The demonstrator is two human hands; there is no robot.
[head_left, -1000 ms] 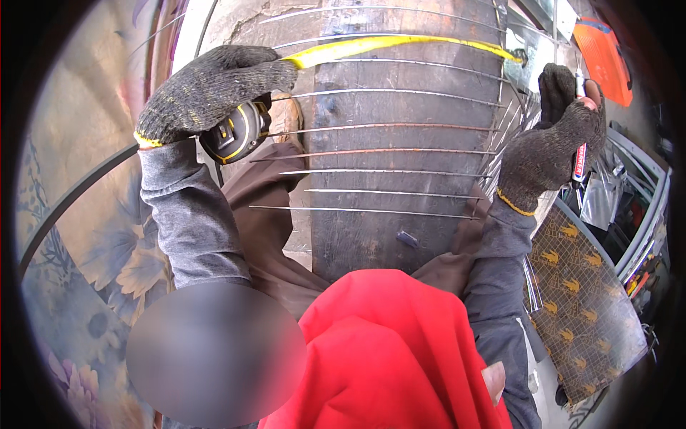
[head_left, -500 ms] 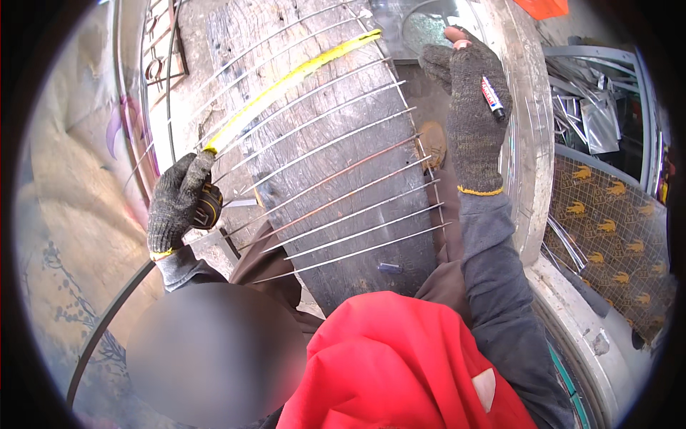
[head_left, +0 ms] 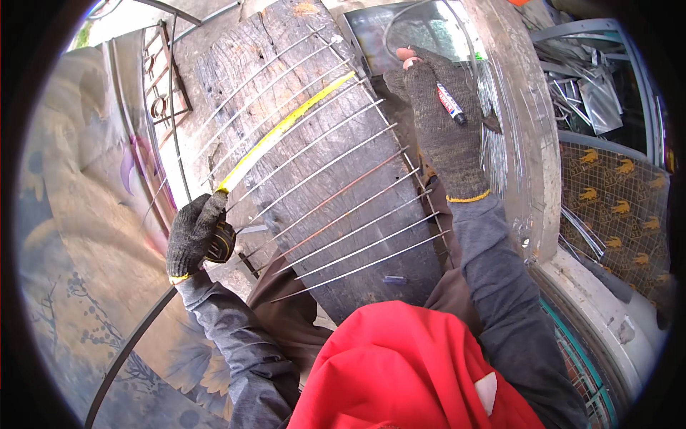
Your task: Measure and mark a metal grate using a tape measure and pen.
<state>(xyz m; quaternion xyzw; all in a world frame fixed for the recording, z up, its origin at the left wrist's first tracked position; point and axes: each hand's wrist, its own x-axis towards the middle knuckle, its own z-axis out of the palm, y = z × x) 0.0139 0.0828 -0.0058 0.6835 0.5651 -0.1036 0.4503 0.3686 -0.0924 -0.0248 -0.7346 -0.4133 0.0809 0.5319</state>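
My left hand (head_left: 198, 232), in a dark knit glove, is closed round a black tape measure (head_left: 221, 242). Its yellow blade (head_left: 286, 125) stretches up and right across a row of thin metal rods (head_left: 336, 179). These rods lie on a weathered wooden plank (head_left: 286, 43), joined by a thin bar along their right ends. Beyond the plank's right edge is my right hand (head_left: 446, 129), gloved, with two bare fingertips poking out. A white and red marker pen (head_left: 450, 104) with a dark cap sits among its fingers, over the back of the glove. The blade's far end lies apart from that hand.
A small bluish piece (head_left: 393, 279) lies on the plank's near end. Red cloth (head_left: 400, 365) covers the lower middle. At right are metal scraps (head_left: 579, 100) and a patterned brown sheet (head_left: 614, 207). A curved dark bar (head_left: 128, 350) crosses the painted sheet (head_left: 93, 286) at left.
The view has shifted, so the plank and rods appear lower. The right hand has moved left, nearer the plank's edge. The left hand still holds the extended tape measure.
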